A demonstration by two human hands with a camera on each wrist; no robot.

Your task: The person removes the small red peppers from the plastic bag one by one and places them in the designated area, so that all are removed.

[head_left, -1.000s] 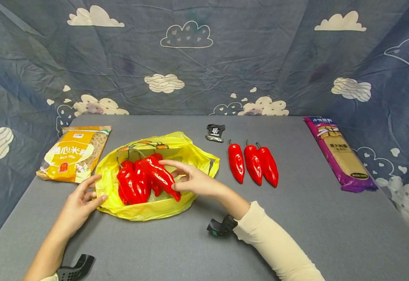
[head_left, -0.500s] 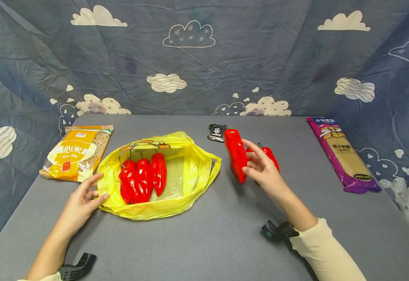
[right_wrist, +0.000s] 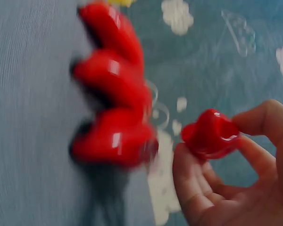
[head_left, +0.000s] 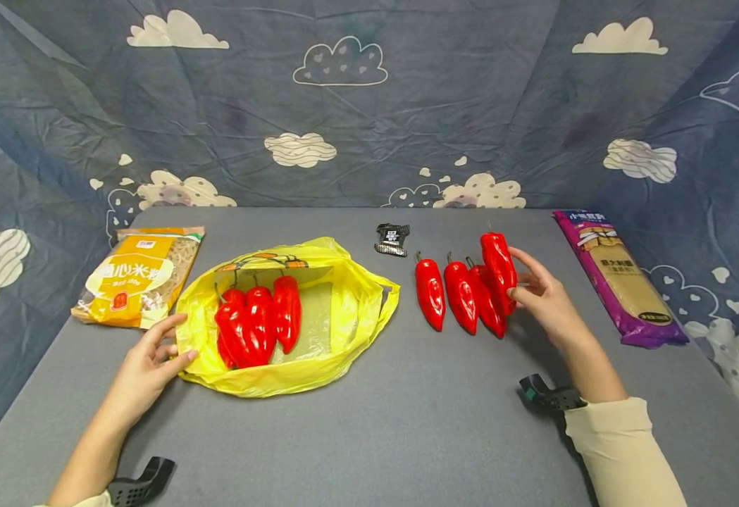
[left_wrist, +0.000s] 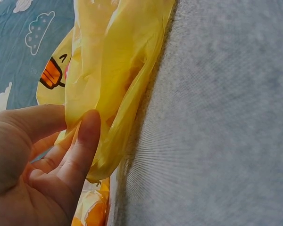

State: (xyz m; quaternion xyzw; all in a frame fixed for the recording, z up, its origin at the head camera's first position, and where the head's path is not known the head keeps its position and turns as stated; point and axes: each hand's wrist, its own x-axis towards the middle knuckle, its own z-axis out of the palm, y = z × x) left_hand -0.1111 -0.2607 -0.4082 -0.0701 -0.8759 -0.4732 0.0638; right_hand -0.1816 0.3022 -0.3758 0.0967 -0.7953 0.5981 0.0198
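My right hand (head_left: 545,299) pinches a red pepper (head_left: 499,266) between thumb and fingers; in the right wrist view the held pepper (right_wrist: 211,135) is seen end-on. Just left of it, three more red peppers (head_left: 461,296) lie side by side on the table, stems toward the back. At the left, my left hand (head_left: 146,373) holds the side of a yellow plastic bag (head_left: 268,384), thumb and fingers pinching its film (left_wrist: 108,80) in the left wrist view. Several red peppers (head_left: 260,324) lie inside the bag, whose mouth gapes toward me.
A yellow-orange food packet (head_left: 134,278) lies left of the bag. Behind the row of peppers is a small black packet (head_left: 392,239). A purple noodle packet (head_left: 619,278) lies at the right edge of the grey table (head_left: 369,443). Cloud-patterned cloth (head_left: 407,105) hangs behind.
My right hand has taken one pepper out of the bag and carried it right, past the other three, to the row's right end. The left hand has kept its grip on the bag.
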